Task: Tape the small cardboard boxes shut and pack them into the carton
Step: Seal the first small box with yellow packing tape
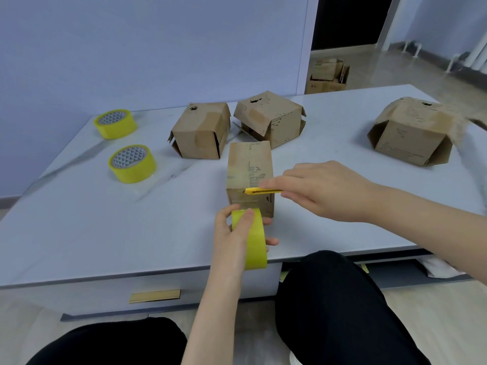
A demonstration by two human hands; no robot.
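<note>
Our left grip [232, 233] enters from 6 o'clock on a bare forearm. Its thumb lies on the outer face of a yellow tape roll [257, 248] and its fingers curl round behind, tips showing at the roll's 3 o'clock side. Our right grip [324, 191] enters from 3 o'clock, also on a bare forearm, with the back of the hand up. Its fingers point to 9 o'clock and pinch a yellow cutter [263, 191]. The right grip sits at 1 o'clock of the left, not touching it.
</note>
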